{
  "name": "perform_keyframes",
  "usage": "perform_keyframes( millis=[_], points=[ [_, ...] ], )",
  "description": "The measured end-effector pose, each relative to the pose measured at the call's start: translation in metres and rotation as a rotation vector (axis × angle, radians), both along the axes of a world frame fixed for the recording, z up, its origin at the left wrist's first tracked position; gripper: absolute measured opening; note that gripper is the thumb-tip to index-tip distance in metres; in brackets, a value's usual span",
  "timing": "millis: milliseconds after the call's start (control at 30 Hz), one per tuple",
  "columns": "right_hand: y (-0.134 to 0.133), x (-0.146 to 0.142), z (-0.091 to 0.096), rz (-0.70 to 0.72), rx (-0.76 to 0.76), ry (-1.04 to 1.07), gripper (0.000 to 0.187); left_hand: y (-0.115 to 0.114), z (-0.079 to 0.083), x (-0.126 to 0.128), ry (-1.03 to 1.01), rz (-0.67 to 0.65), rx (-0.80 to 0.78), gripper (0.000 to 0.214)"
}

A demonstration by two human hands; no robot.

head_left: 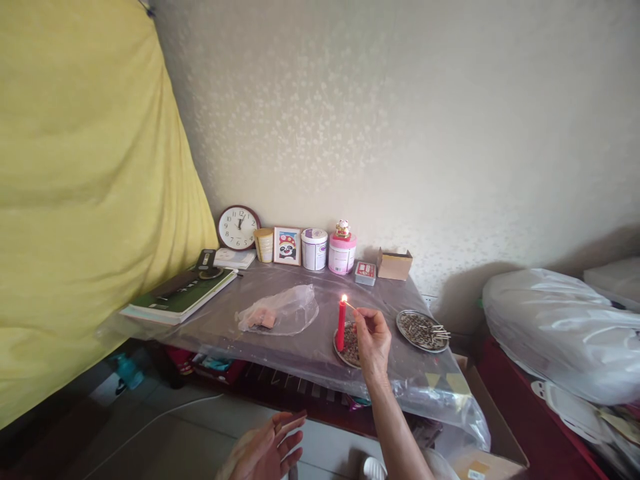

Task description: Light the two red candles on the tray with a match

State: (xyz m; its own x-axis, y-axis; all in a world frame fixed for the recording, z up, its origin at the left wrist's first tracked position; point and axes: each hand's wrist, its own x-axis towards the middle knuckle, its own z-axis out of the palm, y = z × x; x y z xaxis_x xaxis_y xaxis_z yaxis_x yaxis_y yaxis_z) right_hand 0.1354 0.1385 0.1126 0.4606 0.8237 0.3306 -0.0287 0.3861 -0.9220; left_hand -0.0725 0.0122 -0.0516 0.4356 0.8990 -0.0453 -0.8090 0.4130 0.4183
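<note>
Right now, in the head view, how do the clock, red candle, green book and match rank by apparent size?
Largest to smallest:
1. Green book
2. Clock
3. Red candle
4. Match, judged by its visible part

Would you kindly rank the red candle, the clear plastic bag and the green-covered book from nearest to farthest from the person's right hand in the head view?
1. Red candle: just left of the right hand.
2. Clear plastic bag: farther left, beyond the candle.
3. Green-covered book: farthest left, beside the yellow curtain.
</note>
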Motion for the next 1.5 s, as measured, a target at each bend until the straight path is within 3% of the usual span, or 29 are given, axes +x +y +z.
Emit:
perform_keyframes(
  millis=[400,800,1100,1500],
  points=[
    [-0.014,0.018,0.011,-0.015,0.009,-0.003,0.033,-0.001,0.003,0.001,0.017,-0.002,-0.022,0.027],
    [-0.03,0.065,0.015,-0.108,0.04,0.0,0.032,-0.001,0.005,0.004,0.054,0.022,-0.051,0.03],
    [-0.032,0.089,0.0,-0.184,-0.012,-0.058,0.031,-0.001,0.006,0.004,0.092,0.025,-0.067,0.032],
    [-0.03,0.102,-0.025,-0.175,-0.082,-0.11,0.04,0.001,-0.002,0.002,0.083,0.007,-0.045,0.037]
  ],
)
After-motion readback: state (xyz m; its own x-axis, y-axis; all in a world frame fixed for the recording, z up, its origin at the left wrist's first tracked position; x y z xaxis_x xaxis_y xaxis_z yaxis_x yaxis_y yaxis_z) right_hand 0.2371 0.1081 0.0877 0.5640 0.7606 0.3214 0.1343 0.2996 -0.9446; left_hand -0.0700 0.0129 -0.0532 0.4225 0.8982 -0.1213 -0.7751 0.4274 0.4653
